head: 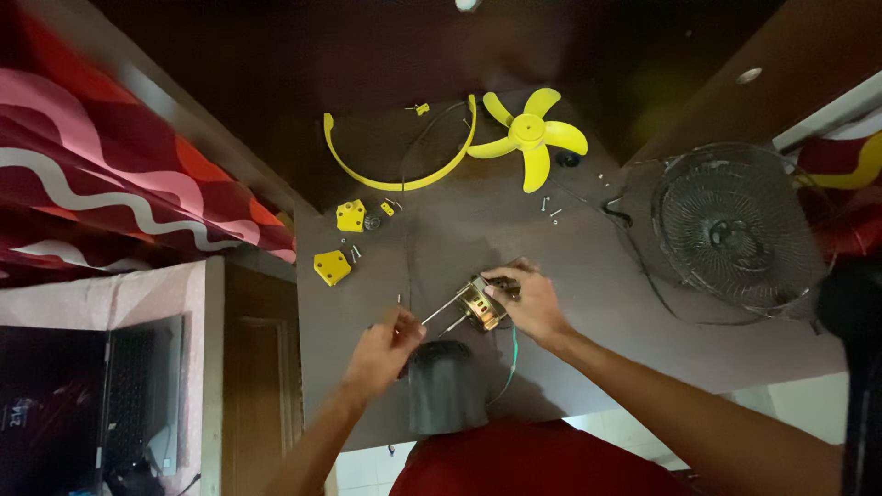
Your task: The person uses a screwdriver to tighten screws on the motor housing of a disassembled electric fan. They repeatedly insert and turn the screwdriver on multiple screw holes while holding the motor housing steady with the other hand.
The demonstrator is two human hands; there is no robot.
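From the head view, you are looking straight down at a dark desk (pixel 570 276) strewn with the parts of a taken-apart fan. Your right hand (pixel 531 301) is curled around a small metal motor (pixel 481 304), fingers pinching its body just above the desk near the front edge. Your left hand (pixel 384 347) is closed in a pinch on the handle end of a thin screwdriver (pixel 439 310), whose shaft slants up and to the right until its tip meets the motor. A thin green wire (pixel 512 360) trails down from the motor toward you.

Just below the motor, between your two wrists, stands a dark grey cylindrical housing (pixel 446 386), near the desk's front edge.

Farther back lies a yellow fan blade (pixel 533 136), and beside it a curved yellow ring segment (pixel 397 174). Two small yellow plastic pieces (pixel 333 266) sit to the left, well apart from your hands, with a few loose screws (pixel 554 213) scattered about. A round wire fan guard (pixel 735 228) rests at the right end of the desk. A red patterned cloth (pixel 119 165) fills the left, and a laptop (pixel 129 395) sits at lower left.
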